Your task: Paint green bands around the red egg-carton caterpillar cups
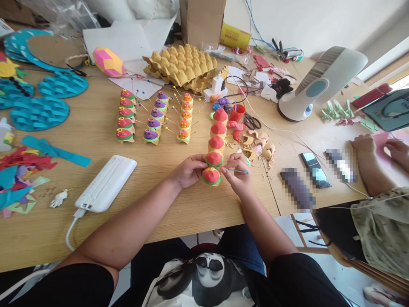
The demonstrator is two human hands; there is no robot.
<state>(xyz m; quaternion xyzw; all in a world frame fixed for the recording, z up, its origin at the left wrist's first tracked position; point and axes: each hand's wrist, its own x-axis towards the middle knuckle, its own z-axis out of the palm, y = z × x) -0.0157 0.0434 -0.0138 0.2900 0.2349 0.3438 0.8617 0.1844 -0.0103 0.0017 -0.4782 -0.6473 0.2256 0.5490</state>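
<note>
A strip of egg-carton cups [216,143] with red caps lies in front of me, its near end over the table's front part. The two nearest cups have green edging under the red. My left hand [191,171] pinches the strip from the left, near the second cup. From the right, my right hand [238,175] grips a thin blue stick-like tool [240,172], its tip against the gap between the two nearest cups. Further left stand three decorated carton-strip caterpillars: a red one [125,123], a purple one [153,123] and an orange one [184,123], with pin-like feelers.
Behind are stacked yellow egg trays [182,64], black scissors [252,121], a red cup [237,112] and a white fan [319,85]. Carton scraps [260,143] lie right. A white power bank [106,184] and paper strips [19,179] lie left. Another person's hands [366,149] hold pink paper.
</note>
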